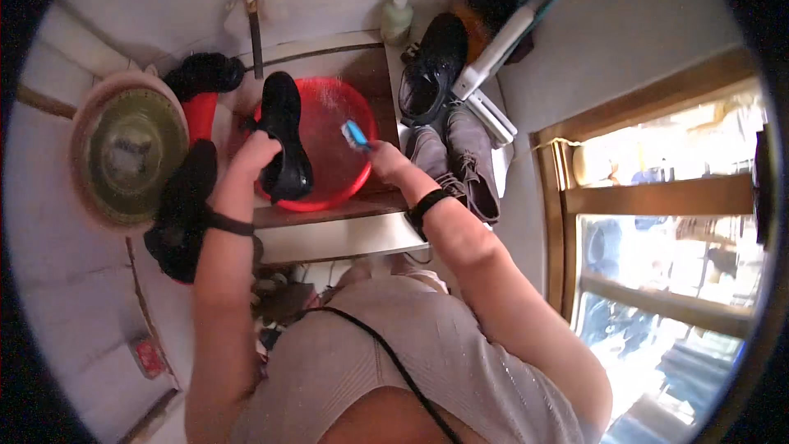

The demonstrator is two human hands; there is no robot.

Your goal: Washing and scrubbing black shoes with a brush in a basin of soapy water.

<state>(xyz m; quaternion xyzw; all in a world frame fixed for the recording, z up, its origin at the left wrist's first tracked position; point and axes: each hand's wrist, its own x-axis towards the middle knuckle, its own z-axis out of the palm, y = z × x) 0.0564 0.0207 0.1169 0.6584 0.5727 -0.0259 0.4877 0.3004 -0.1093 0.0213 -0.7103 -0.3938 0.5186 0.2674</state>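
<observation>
A black shoe (283, 105) is held by its opening in my left hand (256, 154), with the toe pointing away from me. It hangs over the left part of a red plastic basin (345, 191), which sits in the sink (385, 111) and seems to hold water. In my right hand (387, 159) is a blue brush with white bristles (354, 133). The brush head is over the basin's right half, apart from the shoe. My right fingers wrap the handle, so most of it is hidden.
Left of the sink are a pink-rimmed basin of greenish water (129, 157) and more black footwear (182, 209). A faucet (253, 12) and a pump bottle (397, 17) stand behind. Grey lace-up shoes (471, 154), a black shoe (434, 71) and a caulking gun (493, 55) crowd the right ledge, near a window (666, 200).
</observation>
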